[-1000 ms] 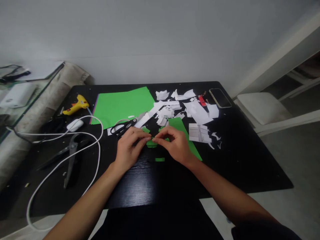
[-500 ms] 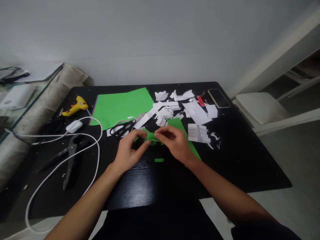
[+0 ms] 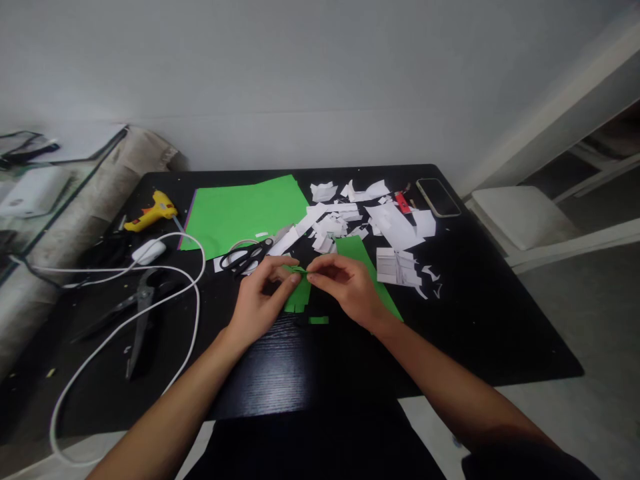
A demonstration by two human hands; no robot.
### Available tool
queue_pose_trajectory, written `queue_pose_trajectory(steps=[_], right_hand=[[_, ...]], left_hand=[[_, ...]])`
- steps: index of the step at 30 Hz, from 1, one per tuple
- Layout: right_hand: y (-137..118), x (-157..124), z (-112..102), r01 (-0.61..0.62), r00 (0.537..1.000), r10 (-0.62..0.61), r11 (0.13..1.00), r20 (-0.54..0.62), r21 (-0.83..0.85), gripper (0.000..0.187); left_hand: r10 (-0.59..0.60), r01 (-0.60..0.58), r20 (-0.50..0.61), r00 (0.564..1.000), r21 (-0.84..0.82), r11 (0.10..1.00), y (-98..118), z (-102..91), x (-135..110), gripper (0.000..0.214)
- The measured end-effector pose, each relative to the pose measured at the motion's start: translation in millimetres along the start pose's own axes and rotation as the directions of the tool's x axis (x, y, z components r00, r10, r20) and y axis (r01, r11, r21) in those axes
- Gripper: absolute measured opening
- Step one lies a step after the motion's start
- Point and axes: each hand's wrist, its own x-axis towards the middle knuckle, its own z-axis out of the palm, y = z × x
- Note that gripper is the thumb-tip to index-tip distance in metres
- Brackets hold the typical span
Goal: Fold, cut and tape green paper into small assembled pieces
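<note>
Between my hands is a piece of green paper (image 3: 299,298), its lower part hanging down with small cuts along the bottom edge. My left hand (image 3: 265,293) is closed on its left side, thumb and fingers pinching it. With thumb and fingertips, my right hand (image 3: 345,287) pinches the upper right edge. A small green paper scrap (image 3: 319,321) lies on the table just below. Under and beside my right hand is a green paper strip (image 3: 357,250). Black-handled scissors (image 3: 250,256) rest by my left fingers.
A large green sheet (image 3: 240,217) and a yellow glue gun (image 3: 156,212) lie at the back left. White paper scraps (image 3: 395,223) spread behind my hands, with a phone (image 3: 438,197) at the right. Large shears (image 3: 143,313) and a looping white cable (image 3: 199,300) occupy the left side.
The green paper in my hands has turned, so its cut lower part now hangs in view below my fingers. Both hands stay in nearly the same place.
</note>
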Motion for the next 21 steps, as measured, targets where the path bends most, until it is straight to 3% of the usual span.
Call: queue_pose_trajectory(steps=[6,10,13,15,21], right_hand=[[-0.4,-2.8,0.9,0.078,0.997,-0.078,0.997,-0.018,-0.019,0.009],[1.7,-3.9,1.6,0.144,0.989,-0.146,0.988,-0.026,-0.050,0.005],[1.2,-5.3,2.7,0.163,0.981,-0.177,0.973,-0.075,-0.166,0.007],[0.0,-5.7,3.4,0.122,0.986,-0.140,0.974,-0.089,-0.190,0.011],[-3.3,-0.9,1.4,-0.102,0.994,0.103,0.994,-0.028,0.032,0.029]], left_hand=[[0.015,-0.021,-0.056,0.998,-0.091,0.996,-2.3,3.4,-0.1,0.023],[0.085,-0.081,-0.055,0.995,0.073,0.994,-0.2,1.0,-1.4,0.008],[0.162,-0.142,-0.090,0.983,0.199,0.970,0.5,-0.7,-2.3,0.007],[0.225,-0.197,-0.093,0.970,0.247,0.949,0.8,-1.2,-2.5,0.009],[0.318,-0.307,0.003,0.948,0.269,0.913,6.3,-2.0,-3.1,0.015]])
